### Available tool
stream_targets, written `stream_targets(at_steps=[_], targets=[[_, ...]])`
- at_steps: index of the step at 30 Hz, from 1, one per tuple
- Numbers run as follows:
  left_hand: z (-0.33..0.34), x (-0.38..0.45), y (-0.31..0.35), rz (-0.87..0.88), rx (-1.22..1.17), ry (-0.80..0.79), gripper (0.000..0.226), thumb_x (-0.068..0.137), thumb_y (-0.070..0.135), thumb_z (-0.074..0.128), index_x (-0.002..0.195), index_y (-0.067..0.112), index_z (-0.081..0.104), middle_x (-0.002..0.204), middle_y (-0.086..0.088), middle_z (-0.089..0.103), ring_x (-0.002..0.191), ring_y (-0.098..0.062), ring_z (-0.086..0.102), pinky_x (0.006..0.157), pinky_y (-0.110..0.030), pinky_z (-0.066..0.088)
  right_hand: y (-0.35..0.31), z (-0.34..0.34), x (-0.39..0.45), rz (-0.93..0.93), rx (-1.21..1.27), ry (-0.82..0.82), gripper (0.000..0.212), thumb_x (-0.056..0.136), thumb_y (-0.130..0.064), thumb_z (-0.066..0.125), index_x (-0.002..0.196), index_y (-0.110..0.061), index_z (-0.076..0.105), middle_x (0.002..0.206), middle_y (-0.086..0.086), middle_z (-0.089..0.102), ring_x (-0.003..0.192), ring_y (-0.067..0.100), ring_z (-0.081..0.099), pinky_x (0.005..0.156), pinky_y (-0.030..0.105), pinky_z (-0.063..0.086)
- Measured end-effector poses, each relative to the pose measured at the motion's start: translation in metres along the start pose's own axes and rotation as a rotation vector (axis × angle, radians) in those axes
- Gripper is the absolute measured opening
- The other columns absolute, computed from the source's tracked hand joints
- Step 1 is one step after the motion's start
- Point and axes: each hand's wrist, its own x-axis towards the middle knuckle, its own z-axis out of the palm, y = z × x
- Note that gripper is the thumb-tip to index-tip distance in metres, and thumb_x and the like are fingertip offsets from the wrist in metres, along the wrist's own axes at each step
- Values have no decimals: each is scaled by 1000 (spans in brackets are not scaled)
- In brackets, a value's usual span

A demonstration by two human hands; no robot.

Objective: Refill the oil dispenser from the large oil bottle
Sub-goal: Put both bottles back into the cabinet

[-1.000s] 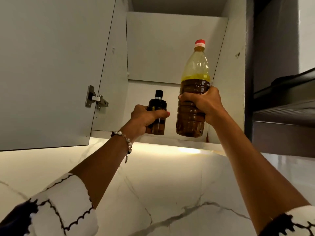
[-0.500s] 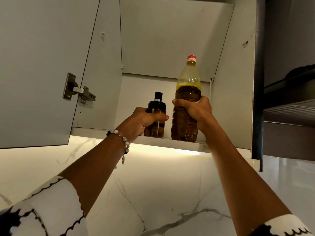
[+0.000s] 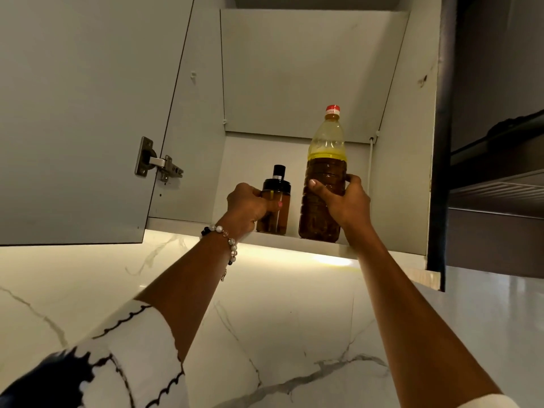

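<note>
A home kitchen: an open wall cabinet (image 3: 294, 69) above a lit, marble-veined backsplash (image 3: 265, 319).

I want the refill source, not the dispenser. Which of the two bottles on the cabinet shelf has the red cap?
The large oil bottle, the taller one on the right, gripped by the right hand. The shorter oil dispenser beside it has a black top.

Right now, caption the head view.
Left hand grips oil dispenser, right hand grips large oil bottle on cabinet shelf.
</note>
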Motion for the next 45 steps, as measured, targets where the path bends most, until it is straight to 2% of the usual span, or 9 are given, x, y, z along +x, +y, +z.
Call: stream_targets(at_steps=[4,11,16,26,30,34,36,39,45], targets=[[-6,-14,4,63,83,204,12,84,10,73,94,4,71,92,-4,65,94,-21,65,64,-20,45,-2,-15,-14,-31,-22,101,60,81,-45,71,126,-13,48,115,12,59,103,26,59,87,43,53],[-40,-74,3,193,227,105,10,84,6,71,94,5,74,99,-7,72,85,-10,62,71,-14,47,-15,-25,-67,-289,-6,283,14,92,-16,57,100,-6,64,92,9,66,84,22,62,75,40,56],[-71,-137,0,313,340,124,11,85,11,71,93,5,75,90,-4,73,76,-4,62,66,1,42,-37,-16,-121,-303,176,217,10,93,-14,58,96,-7,64,82,6,65,73,18,60,69,34,55],[-206,-245,45,530,296,290,10,89,9,66,91,16,72,77,0,72,71,-17,71,70,-32,59,-137,18,-230,-260,609,-59,17,96,-23,55,92,-8,64,62,4,60,57,19,60,54,39,54],[-283,-295,78,770,528,481,11,91,13,66,98,9,72,83,1,72,76,-12,69,66,-21,55,-194,56,-281,-332,625,-146,15,94,-23,59,91,-10,65,63,0,62,58,16,61,55,46,53],[-354,-318,100,1051,902,808,13,91,11,62,96,5,72,94,-9,71,92,-24,61,83,-12,37,-247,91,-328,-505,590,-266,29,83,-33,69,108,-20,60,83,-7,62,76,8,59,56,30,51],[-383,-323,106,986,941,956,17,91,15,59,101,7,70,101,-9,68,97,-23,56,83,-9,28,-269,108,-347,-597,547,-330,46,79,-42,70,120,-29,52,105,-9,57,92,7,56,64,25,52],[-409,-326,110,818,776,1028,29,89,19,61,114,5,63,111,-13,61,99,-19,54,81,-15,39,-293,130,-369,-701,388,-332,66,78,-49,67,136,-31,40,131,-2,47,116,12,47,87,26,46],[-419,-332,115,429,326,709,25,94,29,61,109,9,61,94,-7,66,78,-9,60,70,-19,50,-322,142,-393,-744,187,-259,82,75,-45,71,144,-24,33,141,11,39,123,26,42,92,39,47]])
